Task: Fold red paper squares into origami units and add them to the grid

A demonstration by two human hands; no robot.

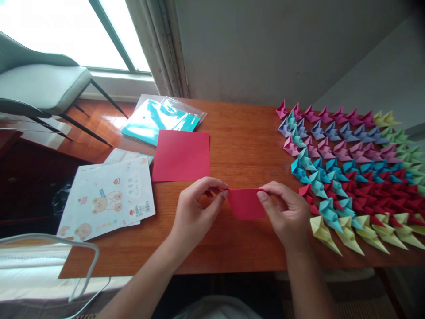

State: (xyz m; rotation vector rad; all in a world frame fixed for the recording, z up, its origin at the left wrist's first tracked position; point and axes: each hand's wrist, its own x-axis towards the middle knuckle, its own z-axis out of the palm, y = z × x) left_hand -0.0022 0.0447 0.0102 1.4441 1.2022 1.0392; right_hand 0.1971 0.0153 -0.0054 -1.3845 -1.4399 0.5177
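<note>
A small sheet of red paper (246, 205), bent over along its top edge, hangs between my two hands above the table. My left hand (202, 212) pinches its upper left corner between thumb and forefinger. At the upper right corner, the thumb and fingers of my right hand (284, 212) are closed on the same paper. Just beyond my left hand lies a flat square of red paper (182, 155). Rows of folded paper pieces (361, 195) in red, blue, pink, purple, green and yellow stand to the right of my right hand.
Printed bear sheets (109, 199) lie at the table's left. Behind them is a clear packet of turquoise paper (159, 119). The wooden table's (239, 252) front edge runs close to me. A chair (43, 84) stands by the window, and a white metal frame (94, 261) is at lower left.
</note>
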